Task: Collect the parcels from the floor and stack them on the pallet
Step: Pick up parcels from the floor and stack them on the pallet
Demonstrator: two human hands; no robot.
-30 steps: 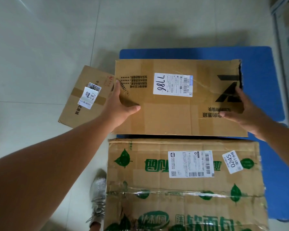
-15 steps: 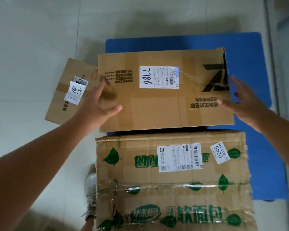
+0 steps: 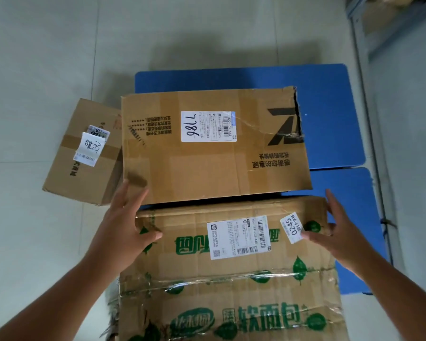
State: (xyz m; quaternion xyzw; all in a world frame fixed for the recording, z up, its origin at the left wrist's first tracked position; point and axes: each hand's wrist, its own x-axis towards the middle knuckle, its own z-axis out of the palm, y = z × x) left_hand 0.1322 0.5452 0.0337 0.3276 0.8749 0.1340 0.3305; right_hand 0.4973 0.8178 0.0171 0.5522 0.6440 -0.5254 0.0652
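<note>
A brown parcel [image 3: 212,163] with a white label marked 7786 lies flat on the blue pallet [image 3: 330,114]. Nearer to me sits a larger parcel with green leaf print [image 3: 231,279] and a 0245 sticker. My left hand [image 3: 126,227] rests open at that near parcel's far left corner, fingertips close to the 7786 parcel's edge. On the far right corner of the near parcel lies my right hand [image 3: 335,232], open, with the thumb next to the sticker. A small parcel [image 3: 84,153] lies on the floor left of the pallet.
Pale floor tiles [image 3: 47,57] surround the pallet. A grey metal shelf frame [image 3: 369,45] stands at the right edge. Part of a grey shoe [image 3: 112,313] shows beside the near parcel's left side.
Both hands have left the sides of the 7786 parcel and drawn back toward me onto the far corners of the green-print parcel. The 7786 parcel stays on the pallet.
</note>
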